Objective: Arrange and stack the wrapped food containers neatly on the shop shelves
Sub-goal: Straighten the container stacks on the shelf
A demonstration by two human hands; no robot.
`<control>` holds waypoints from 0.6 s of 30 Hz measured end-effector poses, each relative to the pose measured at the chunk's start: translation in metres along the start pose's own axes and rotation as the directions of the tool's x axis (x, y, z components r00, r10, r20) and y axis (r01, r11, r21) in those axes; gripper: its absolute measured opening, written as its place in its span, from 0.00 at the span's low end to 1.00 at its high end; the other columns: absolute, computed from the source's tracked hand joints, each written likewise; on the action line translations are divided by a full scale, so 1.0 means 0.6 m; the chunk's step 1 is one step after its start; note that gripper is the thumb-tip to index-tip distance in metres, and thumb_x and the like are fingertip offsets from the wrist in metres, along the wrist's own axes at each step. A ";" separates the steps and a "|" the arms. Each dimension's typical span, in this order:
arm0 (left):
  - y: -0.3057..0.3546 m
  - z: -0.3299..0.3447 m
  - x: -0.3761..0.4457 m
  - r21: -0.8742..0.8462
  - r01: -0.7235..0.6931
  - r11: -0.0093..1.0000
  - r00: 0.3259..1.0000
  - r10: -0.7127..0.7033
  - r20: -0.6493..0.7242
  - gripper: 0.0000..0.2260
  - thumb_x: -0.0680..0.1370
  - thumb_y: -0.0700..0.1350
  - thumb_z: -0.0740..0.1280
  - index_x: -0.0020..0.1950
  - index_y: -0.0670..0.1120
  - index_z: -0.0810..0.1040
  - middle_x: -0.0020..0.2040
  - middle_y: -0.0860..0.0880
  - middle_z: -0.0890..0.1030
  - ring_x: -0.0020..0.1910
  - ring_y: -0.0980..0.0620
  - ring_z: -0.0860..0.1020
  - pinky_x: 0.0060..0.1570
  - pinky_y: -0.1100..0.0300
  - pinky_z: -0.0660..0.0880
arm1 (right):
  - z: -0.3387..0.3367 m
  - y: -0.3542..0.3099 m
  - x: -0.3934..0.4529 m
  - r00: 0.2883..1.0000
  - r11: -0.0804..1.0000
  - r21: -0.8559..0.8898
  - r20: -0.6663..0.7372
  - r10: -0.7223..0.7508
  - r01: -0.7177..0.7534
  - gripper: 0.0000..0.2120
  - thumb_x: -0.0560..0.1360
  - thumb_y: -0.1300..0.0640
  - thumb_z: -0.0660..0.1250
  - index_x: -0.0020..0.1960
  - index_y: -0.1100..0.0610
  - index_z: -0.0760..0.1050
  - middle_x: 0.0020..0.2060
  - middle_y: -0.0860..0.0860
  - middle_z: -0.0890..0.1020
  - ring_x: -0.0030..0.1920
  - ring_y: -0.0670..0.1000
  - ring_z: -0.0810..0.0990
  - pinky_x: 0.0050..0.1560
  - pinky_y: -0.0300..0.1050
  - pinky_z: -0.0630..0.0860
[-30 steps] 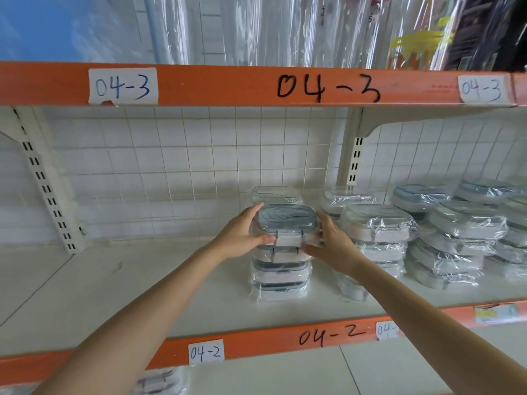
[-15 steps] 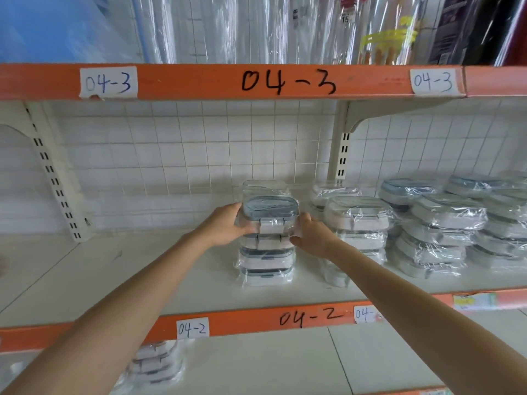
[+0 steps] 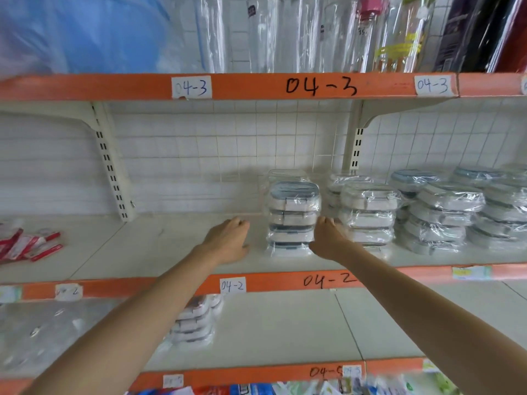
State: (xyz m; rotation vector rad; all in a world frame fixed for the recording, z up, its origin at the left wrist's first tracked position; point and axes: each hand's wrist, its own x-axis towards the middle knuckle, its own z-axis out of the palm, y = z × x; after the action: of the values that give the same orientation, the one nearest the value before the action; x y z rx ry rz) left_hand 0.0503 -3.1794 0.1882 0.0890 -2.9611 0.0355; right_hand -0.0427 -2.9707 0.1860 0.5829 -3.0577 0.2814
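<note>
Stack of wrapped containers [image 3: 293, 218] upright on the 04-2 shelf [image 3: 171, 246], left hand [image 3: 228, 240] empty beside it, apart, right hand [image 3: 328, 238] empty, fingers loose near stack's right side, further stacks [image 3: 368, 212] just right.

The upper orange shelf edge [image 3: 256, 86] carries "04-3" written large in black and also on two white paper labels [image 3: 191, 87], the middle orange edge [image 3: 271, 282] shows "04-2" in black and on a white label [image 3: 232, 285], and a pink-capped bottle [image 3: 366, 29] bears "15".
</note>
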 end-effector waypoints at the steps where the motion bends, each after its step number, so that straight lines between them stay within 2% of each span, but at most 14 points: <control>1: -0.006 0.004 -0.023 0.006 0.011 1.000 1.000 -0.011 -0.001 0.17 0.77 0.48 0.63 0.64 0.43 0.69 0.63 0.45 0.72 0.63 0.45 0.72 0.57 0.51 0.73 | 0.004 -0.007 -0.014 1.000 1.000 -0.015 0.001 -0.007 0.007 0.29 0.77 0.55 0.63 0.72 0.65 0.55 0.68 0.59 0.65 0.67 0.59 0.66 0.66 0.50 0.65; 3: -0.016 0.011 -0.070 0.013 0.031 0.999 0.999 -0.031 0.010 0.17 0.77 0.47 0.63 0.64 0.44 0.69 0.62 0.45 0.73 0.62 0.44 0.72 0.57 0.50 0.73 | 0.016 -0.022 -0.046 0.999 0.999 -0.017 0.031 -0.044 0.044 0.27 0.76 0.55 0.62 0.70 0.65 0.57 0.67 0.60 0.64 0.67 0.59 0.66 0.63 0.50 0.68; 7: -0.034 0.039 -0.160 0.023 0.076 0.997 0.994 -0.078 0.082 0.16 0.77 0.48 0.63 0.62 0.43 0.69 0.60 0.45 0.74 0.60 0.43 0.73 0.54 0.51 0.73 | 0.058 -0.059 -0.118 0.986 0.981 -0.103 0.053 -0.156 0.161 0.21 0.75 0.53 0.63 0.64 0.60 0.63 0.62 0.57 0.69 0.64 0.57 0.69 0.57 0.50 0.69; 10: -0.047 0.060 -0.222 0.001 0.103 0.995 0.986 -0.102 0.131 0.14 0.77 0.46 0.62 0.60 0.43 0.70 0.59 0.44 0.74 0.59 0.43 0.74 0.54 0.51 0.73 | 0.092 -0.089 -0.162 0.970 0.966 -0.111 0.096 -0.224 0.235 0.20 0.76 0.52 0.62 0.64 0.59 0.64 0.61 0.56 0.70 0.63 0.57 0.69 0.55 0.49 0.68; 12: -0.056 0.077 -0.263 0.014 0.101 0.995 0.982 -0.102 0.158 0.15 0.77 0.46 0.62 0.63 0.43 0.70 0.62 0.45 0.74 0.60 0.44 0.74 0.56 0.50 0.73 | 0.115 -0.108 -0.186 0.962 0.960 -0.104 0.115 -0.246 0.258 0.21 0.76 0.52 0.63 0.65 0.59 0.64 0.62 0.55 0.70 0.63 0.57 0.70 0.53 0.49 0.69; 15: -0.074 0.099 -0.316 0.019 0.139 0.990 0.968 -0.140 0.209 0.19 0.78 0.47 0.63 0.68 0.43 0.67 0.68 0.46 0.70 0.62 0.44 0.73 0.55 0.51 0.74 | 0.155 -0.133 -0.212 0.937 0.944 -0.076 0.175 -0.304 0.320 0.22 0.76 0.52 0.63 0.67 0.59 0.64 0.63 0.56 0.70 0.63 0.56 0.70 0.56 0.51 0.70; 18: -0.097 0.120 -0.355 0.042 0.191 0.981 0.946 -0.195 0.258 0.18 0.78 0.47 0.62 0.66 0.42 0.68 0.65 0.44 0.72 0.61 0.44 0.74 0.53 0.51 0.74 | 0.193 -0.155 -0.226 0.908 0.926 -0.051 0.226 -0.353 0.373 0.24 0.76 0.51 0.63 0.68 0.59 0.63 0.64 0.55 0.69 0.65 0.56 0.69 0.60 0.52 0.69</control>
State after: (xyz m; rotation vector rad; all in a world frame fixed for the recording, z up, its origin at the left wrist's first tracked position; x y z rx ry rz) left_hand 0.2501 -3.2271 0.0808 0.4173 -3.1987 0.0237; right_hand 0.1194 -3.0271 0.0815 1.2298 -3.0452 0.0692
